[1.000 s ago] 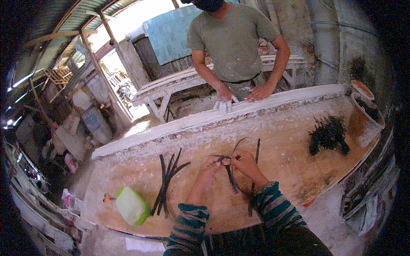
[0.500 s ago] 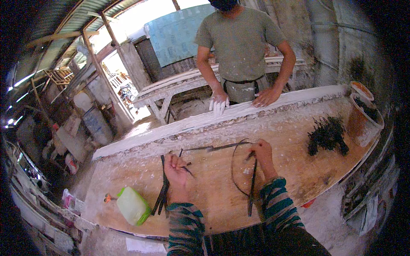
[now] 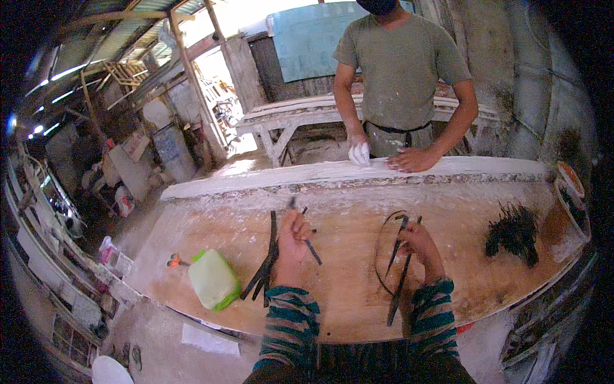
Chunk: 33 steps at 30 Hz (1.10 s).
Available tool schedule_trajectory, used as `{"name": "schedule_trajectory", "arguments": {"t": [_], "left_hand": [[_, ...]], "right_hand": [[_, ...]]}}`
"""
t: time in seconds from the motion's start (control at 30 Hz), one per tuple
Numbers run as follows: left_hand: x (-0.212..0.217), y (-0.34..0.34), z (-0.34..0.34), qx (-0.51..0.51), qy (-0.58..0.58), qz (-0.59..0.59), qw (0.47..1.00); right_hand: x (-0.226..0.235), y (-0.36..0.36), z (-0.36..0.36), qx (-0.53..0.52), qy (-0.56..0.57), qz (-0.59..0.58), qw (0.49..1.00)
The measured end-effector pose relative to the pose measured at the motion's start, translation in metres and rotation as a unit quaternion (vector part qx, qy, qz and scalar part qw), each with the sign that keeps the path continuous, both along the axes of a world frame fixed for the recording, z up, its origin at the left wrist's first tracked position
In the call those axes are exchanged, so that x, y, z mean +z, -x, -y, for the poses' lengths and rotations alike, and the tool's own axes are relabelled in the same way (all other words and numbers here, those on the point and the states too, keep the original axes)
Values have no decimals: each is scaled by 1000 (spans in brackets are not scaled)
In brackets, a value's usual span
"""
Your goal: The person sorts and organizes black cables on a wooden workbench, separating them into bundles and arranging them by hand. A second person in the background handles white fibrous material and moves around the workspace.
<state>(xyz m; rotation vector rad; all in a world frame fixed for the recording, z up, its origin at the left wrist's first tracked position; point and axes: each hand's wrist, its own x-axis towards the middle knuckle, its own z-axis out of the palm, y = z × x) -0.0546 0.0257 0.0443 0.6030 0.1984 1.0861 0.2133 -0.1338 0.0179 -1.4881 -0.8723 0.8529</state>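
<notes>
Thin dark strip (image 3: 382, 246) bows in a loop on the wooden worktable (image 3: 345, 288), its end pinched in my right hand (image 3: 419, 246). My left hand (image 3: 293, 238) grips a short dark stick (image 3: 309, 246), beside the stick bundle (image 3: 265, 265). Step: likely bending and joining. Next calls for bringing both hands together steadily.

Our two arms in stripy sleeves

We wear a long-sleeved top with stripes going around each arm. The stripes are teal green and dark, with thin reddish lines in between. The sleeves reach down to our wrists and end in snug cuffs. Our left hand (image 3: 293, 235) and our right hand (image 3: 419, 242) are bare, with no gloves, and we can see no rings or watch on them.
</notes>
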Motion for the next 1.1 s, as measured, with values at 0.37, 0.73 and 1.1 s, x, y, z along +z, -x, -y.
{"name": "schedule_trajectory", "arguments": {"t": [0.37, 0.73, 1.1], "left_hand": [[9, -26, 37, -273, -90, -130, 949], [-1, -34, 48, -272, -93, -185, 940], [-18, -34, 25, -157, -28, -186, 969]], "right_hand": [[6, 13, -4, -130, -60, 317, 937], [33, 76, 3, 155, -128, 24, 979], [-3, 51, -12, 11, -98, -167, 981]]}}
